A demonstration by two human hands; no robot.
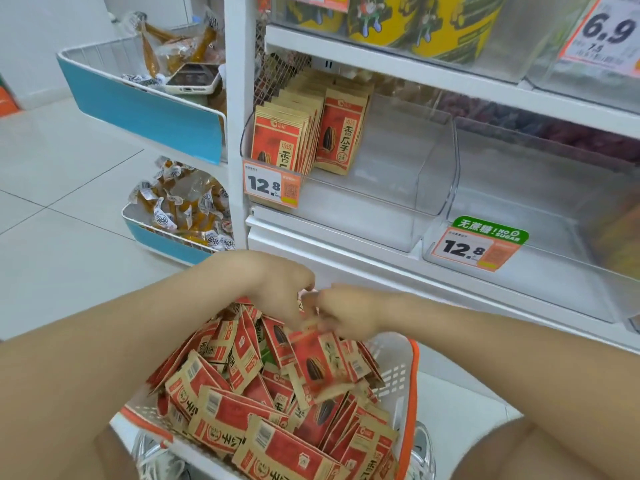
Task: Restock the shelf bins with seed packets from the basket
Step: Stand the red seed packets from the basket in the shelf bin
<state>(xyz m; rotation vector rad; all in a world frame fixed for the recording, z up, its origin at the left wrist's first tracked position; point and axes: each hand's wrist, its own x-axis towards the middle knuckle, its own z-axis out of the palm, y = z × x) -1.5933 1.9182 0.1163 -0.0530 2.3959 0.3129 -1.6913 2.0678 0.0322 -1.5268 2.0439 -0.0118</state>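
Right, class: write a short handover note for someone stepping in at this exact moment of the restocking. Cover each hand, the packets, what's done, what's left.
Hands: left hand and right hand meet over the basket, each pinching seed packets atop the heap; blur hides the exact grip.
Done: shelved packets stand in rows at the left end of the left bin only.
Left: the rest of that bin is bare, the right bin shows no packets, the basket is heaped.

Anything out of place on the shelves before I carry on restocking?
Yes: a phone lies in the upper blue bin among the snack packs; it is no stock item.
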